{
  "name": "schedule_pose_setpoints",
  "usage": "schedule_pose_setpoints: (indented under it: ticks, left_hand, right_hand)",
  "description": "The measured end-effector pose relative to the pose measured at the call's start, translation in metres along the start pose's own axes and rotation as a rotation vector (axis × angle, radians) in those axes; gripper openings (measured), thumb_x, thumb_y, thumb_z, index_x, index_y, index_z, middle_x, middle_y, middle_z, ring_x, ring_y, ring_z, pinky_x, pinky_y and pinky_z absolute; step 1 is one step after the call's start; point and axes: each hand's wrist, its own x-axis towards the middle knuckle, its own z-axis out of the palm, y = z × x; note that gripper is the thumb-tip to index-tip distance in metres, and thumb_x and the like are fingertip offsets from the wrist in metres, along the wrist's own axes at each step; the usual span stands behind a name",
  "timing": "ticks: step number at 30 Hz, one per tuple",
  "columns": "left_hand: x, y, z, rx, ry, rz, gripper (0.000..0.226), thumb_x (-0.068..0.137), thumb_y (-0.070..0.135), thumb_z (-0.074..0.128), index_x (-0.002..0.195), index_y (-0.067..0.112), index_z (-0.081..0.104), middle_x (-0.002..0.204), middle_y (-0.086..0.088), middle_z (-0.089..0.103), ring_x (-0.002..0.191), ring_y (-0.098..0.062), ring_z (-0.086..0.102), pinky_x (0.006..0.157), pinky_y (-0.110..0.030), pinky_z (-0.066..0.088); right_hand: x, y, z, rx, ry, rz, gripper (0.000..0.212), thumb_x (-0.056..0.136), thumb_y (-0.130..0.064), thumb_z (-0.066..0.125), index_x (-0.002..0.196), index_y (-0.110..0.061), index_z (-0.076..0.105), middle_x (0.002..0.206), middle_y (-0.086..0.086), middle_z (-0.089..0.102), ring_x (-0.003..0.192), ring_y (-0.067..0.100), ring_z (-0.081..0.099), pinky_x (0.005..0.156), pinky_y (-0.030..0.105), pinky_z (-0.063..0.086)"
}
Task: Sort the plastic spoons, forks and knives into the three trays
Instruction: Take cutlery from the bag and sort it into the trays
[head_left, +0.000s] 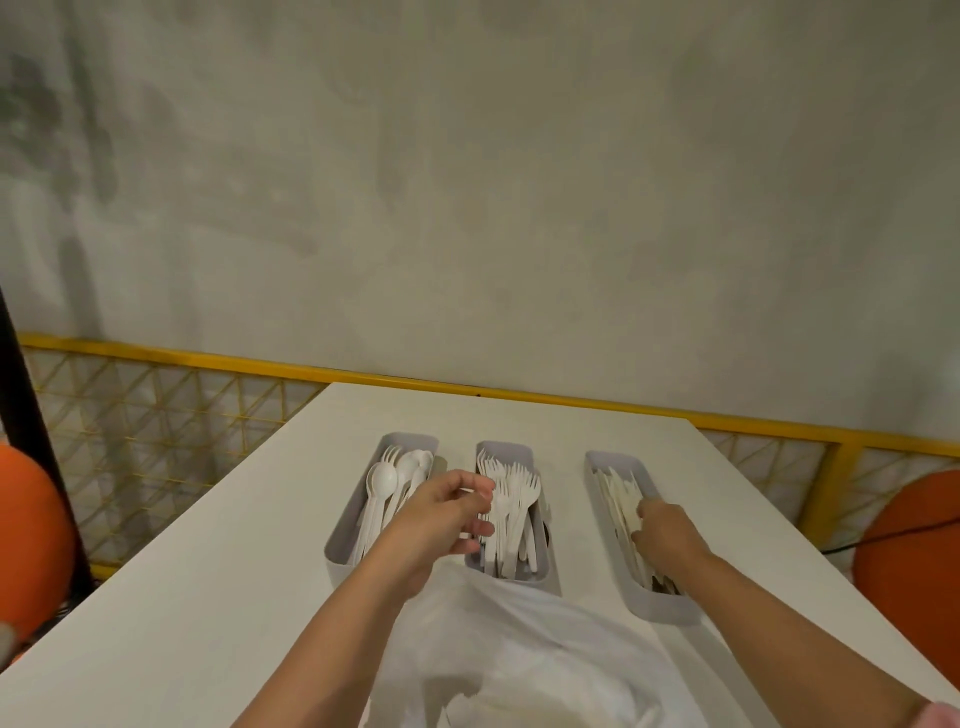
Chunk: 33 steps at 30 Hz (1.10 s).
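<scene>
Three grey trays stand side by side on the white table (249, 545). The left tray (340, 535) holds white spoons (382, 483) and one fork at its far end. White forks (511, 499) fill the middle tray (506, 449). The right tray (597, 467) holds white knives (621, 493). My left hand (441, 514) hovers between the left and middle trays, its fingers loosely curled beside the fork handles with nothing seen in them. My right hand (670, 530) reaches into the right tray and touches the knives; its fingers are mostly hidden.
A clear plastic bag (519, 654) lies at the near edge of the table, under my forearms. A yellow mesh fence (156, 415) runs behind the table. Orange round objects sit at the left (26, 535) and right (914, 551). A black pole (26, 415) stands at the left.
</scene>
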Motion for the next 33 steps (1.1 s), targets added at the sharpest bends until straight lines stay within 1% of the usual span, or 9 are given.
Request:
schedule_pose_setpoints:
  ticks: [4,7,12,15,19,22,25,29,33]
  left_hand:
    - [-0.010,-0.003,0.000,0.072,-0.054,0.010,0.012,0.093,0.011,0.052,0.091,0.016,0.062,0.086,-0.004,0.056,0.065,-0.008,0.059,0.061,-0.019,0.047]
    - [-0.019,-0.004,-0.005,0.307,-0.083,0.090,0.013,0.091,0.013,0.054,0.082,0.019,0.062,0.084,-0.001,0.058,0.071,-0.008,0.055,0.070,-0.019,0.043]
    - [-0.038,-0.007,-0.018,0.919,-0.122,0.125,0.008,0.084,0.036,0.064,0.085,0.028,0.061,0.099,0.009,0.042,0.095,-0.009,0.044,0.084,-0.022,0.037]
    - [-0.049,-0.012,-0.024,1.132,-0.182,-0.021,0.031,0.082,0.044,0.065,0.106,0.025,0.061,0.109,0.006,0.035,0.114,-0.014,0.040,0.092,-0.026,0.038]
    - [-0.061,-0.014,-0.028,1.192,-0.279,-0.156,0.049,0.080,0.043,0.068,0.122,0.023,0.051,0.119,0.004,0.041,0.107,-0.015,0.048,0.090,-0.025,0.042]
    - [-0.066,-0.019,-0.029,1.182,-0.329,-0.283,0.061,0.081,0.029,0.068,0.134,0.027,0.038,0.128,0.000,0.047,0.100,-0.018,0.053,0.079,-0.024,0.047]
    - [-0.067,-0.026,-0.028,1.060,-0.306,-0.327,0.063,0.086,0.007,0.057,0.138,0.027,0.030,0.120,-0.002,0.046,0.088,-0.021,0.055,0.060,-0.019,0.047]
    - [-0.062,-0.031,-0.029,0.840,-0.148,-0.236,0.065,0.084,-0.004,0.047,0.140,0.028,0.032,0.129,-0.005,0.045,0.097,-0.023,0.053,0.069,-0.026,0.047]
    - [-0.059,-0.030,-0.028,0.796,-0.068,-0.159,0.066,0.085,-0.004,0.042,0.141,0.029,0.029,0.130,-0.005,0.046,0.106,-0.026,0.053,0.081,-0.033,0.051]
  right_hand:
    - [-0.009,-0.002,-0.002,-0.086,0.032,-0.082,0.030,0.094,-0.007,0.043,0.122,0.002,0.051,0.124,0.020,0.055,0.115,0.033,0.054,0.090,0.032,0.045]
    - [-0.020,-0.014,-0.008,-0.065,0.023,-0.148,0.031,0.095,-0.012,0.045,0.125,-0.003,0.051,0.125,0.015,0.056,0.110,0.028,0.056,0.083,0.029,0.045]
    - [-0.068,-0.049,-0.015,0.109,-0.041,-0.475,0.018,0.092,-0.015,0.050,0.098,-0.005,0.064,0.079,0.001,0.058,0.066,0.012,0.051,0.056,0.019,0.039]
    - [-0.105,-0.068,-0.015,0.136,-0.265,-0.671,0.009,0.090,-0.015,0.055,0.086,-0.012,0.063,0.067,-0.005,0.052,0.054,0.004,0.047,0.047,0.011,0.038]
    - [-0.133,-0.073,-0.001,0.035,-0.566,-0.767,0.020,0.085,-0.024,0.066,0.101,-0.012,0.064,0.078,-0.002,0.056,0.063,0.009,0.055,0.063,0.025,0.049]
    - [-0.139,-0.067,0.019,-0.273,-0.617,-0.815,0.046,0.081,-0.034,0.070,0.123,-0.019,0.054,0.100,-0.003,0.052,0.091,0.017,0.056,0.086,0.034,0.048]
    - [-0.141,-0.059,0.033,-0.320,-0.641,-0.784,0.061,0.083,-0.035,0.067,0.136,-0.024,0.039,0.122,0.001,0.044,0.109,0.022,0.051,0.097,0.037,0.044]
    - [-0.141,-0.057,0.031,-0.255,-0.667,-0.741,0.064,0.082,-0.038,0.067,0.137,-0.021,0.037,0.107,-0.005,0.046,0.094,0.015,0.047,0.085,0.029,0.042]
    - [-0.142,-0.056,0.028,-0.207,-0.720,-0.633,0.040,0.084,-0.037,0.062,0.118,-0.020,0.052,0.083,-0.012,0.046,0.078,0.012,0.047,0.066,0.022,0.037]
